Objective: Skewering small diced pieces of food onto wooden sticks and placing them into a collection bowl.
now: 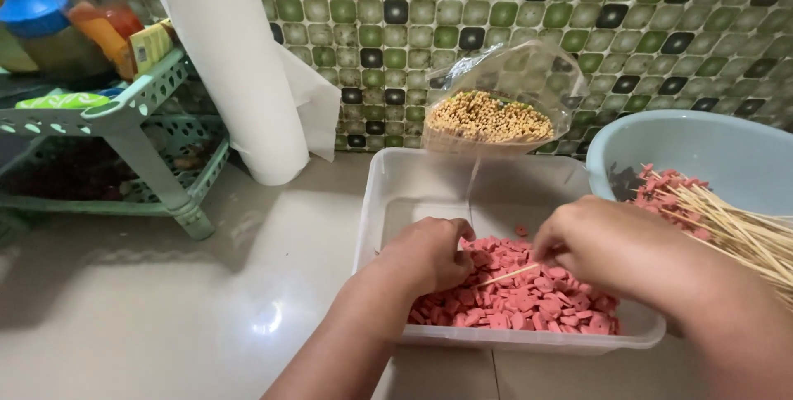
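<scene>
Two hands: left hand (429,255), right hand (599,243). One clear tub (413,194) of pink slices (529,297). One blue basin (710,148). One skewer bag (496,103). One paper roll (239,70). One green rack (132,119).

A white paper roll (239,78) stands beside a green plastic rack (132,111) against the tiled wall (496,4).

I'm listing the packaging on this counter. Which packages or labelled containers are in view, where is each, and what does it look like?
Clear plastic bag: behind the white tub, leaning on the tiled wall, open, full of pale skewers.
Yellow carton: top of the green rack, small, boxy.
Orange packet: beside the carton, detail unclear.
No signs or screens.
</scene>
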